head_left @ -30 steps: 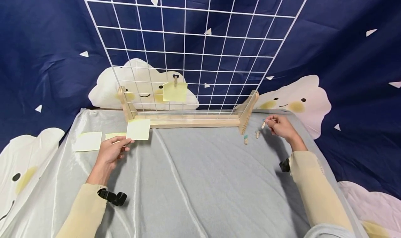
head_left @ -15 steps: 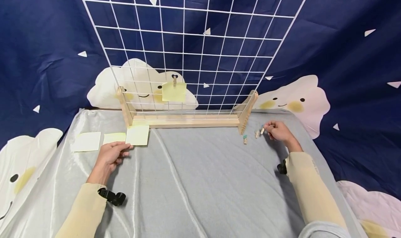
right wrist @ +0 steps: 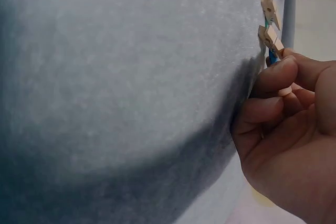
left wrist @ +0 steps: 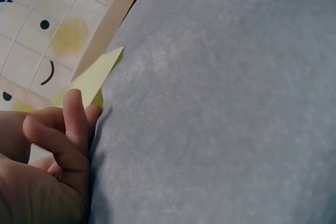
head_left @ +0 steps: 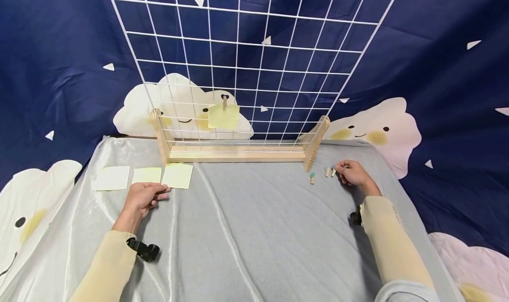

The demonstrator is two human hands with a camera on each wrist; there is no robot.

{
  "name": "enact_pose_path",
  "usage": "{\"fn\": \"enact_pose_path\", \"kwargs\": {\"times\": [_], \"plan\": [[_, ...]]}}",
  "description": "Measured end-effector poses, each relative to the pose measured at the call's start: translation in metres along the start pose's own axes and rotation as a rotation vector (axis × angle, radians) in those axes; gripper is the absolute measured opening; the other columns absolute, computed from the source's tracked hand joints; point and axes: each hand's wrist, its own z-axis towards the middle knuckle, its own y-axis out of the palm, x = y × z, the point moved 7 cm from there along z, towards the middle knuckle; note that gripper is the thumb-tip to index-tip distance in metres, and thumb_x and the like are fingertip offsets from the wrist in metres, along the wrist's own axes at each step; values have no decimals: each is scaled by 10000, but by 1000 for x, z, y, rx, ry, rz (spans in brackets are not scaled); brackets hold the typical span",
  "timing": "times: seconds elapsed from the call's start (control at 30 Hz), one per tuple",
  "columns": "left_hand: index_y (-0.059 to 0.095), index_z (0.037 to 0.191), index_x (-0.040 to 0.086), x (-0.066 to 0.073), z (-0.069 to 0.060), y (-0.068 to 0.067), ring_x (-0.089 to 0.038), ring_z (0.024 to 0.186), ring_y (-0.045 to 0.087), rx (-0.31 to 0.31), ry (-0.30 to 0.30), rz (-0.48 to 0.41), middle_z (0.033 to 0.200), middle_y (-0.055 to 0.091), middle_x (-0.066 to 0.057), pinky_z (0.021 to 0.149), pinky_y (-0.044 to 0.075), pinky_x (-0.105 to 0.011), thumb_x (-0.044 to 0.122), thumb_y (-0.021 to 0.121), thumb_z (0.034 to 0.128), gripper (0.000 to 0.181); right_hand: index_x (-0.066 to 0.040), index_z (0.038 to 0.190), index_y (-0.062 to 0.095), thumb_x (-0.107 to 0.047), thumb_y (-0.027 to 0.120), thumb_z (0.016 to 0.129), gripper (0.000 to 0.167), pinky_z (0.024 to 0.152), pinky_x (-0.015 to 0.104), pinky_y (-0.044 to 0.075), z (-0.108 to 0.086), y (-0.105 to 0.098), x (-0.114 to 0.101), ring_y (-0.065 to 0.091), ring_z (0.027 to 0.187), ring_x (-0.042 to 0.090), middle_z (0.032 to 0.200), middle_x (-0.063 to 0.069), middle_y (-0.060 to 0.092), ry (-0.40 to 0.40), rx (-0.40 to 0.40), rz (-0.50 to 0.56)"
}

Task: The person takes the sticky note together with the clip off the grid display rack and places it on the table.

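My left hand [head_left: 140, 201] pinches a corner of a pale yellow sticky note [head_left: 179, 175], low over the cloth before the stand's left foot. In the left wrist view the note [left wrist: 97, 76] tilts up past the fingers. A second yellow note [head_left: 146, 175] and a whiter note [head_left: 113, 178] lie left of it. At the right, my right hand [head_left: 354, 174] pinches a small wooden clothespin [head_left: 333, 173] by its blue end. Beside it lie another clothespin [head_left: 327, 172] and a green-topped clothespin [head_left: 312, 178]. Another yellow note [head_left: 223, 117] hangs clipped to the grid.
A white wire grid [head_left: 260, 65] stands upright in a wooden base [head_left: 238, 154] at the table's back. Grey cloth [head_left: 254, 231] covers the table. A dark blue curtain [head_left: 437, 72] with cloud faces hangs behind.
My left hand has lowered the yellow note toward the cloth, baring more of the second note behind. My right hand has come down with the clothespin, bringing it beside the others.
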Motion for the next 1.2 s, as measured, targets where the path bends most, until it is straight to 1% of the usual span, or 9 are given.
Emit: {"fn": "enact_pose_path", "kwargs": {"times": [0.13,0.3,0.57,0.7,0.8,0.87,1.03,1.2], "plan": [[608,1190,-117,-2,0,-1,-16,614,682,-8,-2,-20,759,742,10,454,485,-141,36,641,981,261,116,1221,529,-160,470,1088,312,526,271,442,1,1,3,525,618,116,727,3,524,23,5,4],[627,1137,-123,-1,-1,-1,-45,637,700,-13,0,-59,762,741,-26,549,558,-172,2,635,974,206,132,1222,535,-145,483,1081,315,510,262,439,1,0,2,528,602,106,718,1,530,13,22,5],[666,1060,-82,-1,-2,-2,-72,672,721,-18,-10,-64,761,743,-39,630,583,-195,-14,632,969,119,113,1236,546,-171,484,1085,328,521,273,443,0,-2,1,534,617,111,732,7,545,17,40,-13],[685,1030,-75,-1,-2,-2,-97,697,733,-33,-11,-69,767,744,-53,681,592,-220,-27,627,969,97,111,1224,545,-174,488,1083,323,522,270,443,0,-2,-1,530,615,108,728,1,539,18,49,-6],[697,988,-75,0,-1,-3,-105,690,732,-44,0,-54,751,739,-63,687,594,-228,-31,635,964,79,120,1215,539,-173,494,1080,325,516,265,443,0,-3,-4,525,605,106,724,6,538,7,53,20],[700,968,-80,1,-1,-4,-103,672,728,-39,8,-22,732,735,-59,672,595,-228,-17,647,963,82,126,1223,535,-176,499,1079,337,512,262,446,-1,-3,-8,526,604,100,733,11,547,-7,57,36],[676,992,-118,1,-2,-6,-101,644,724,-36,15,60,708,731,-49,645,595,-233,36,675,966,156,150,1272,513,-172,508,1074,378,501,237,442,-3,-8,-18,524,592,72,760,35,566,-50,75,71],[675,1014,-132,3,-3,-6,-105,645,726,-46,20,71,710,731,-49,642,596,-234,63,690,966,202,161,1309,501,-166,503,1074,403,480,208,429,-8,-14,-38,511,565,45,719,22,561,-106,110,92]]}}
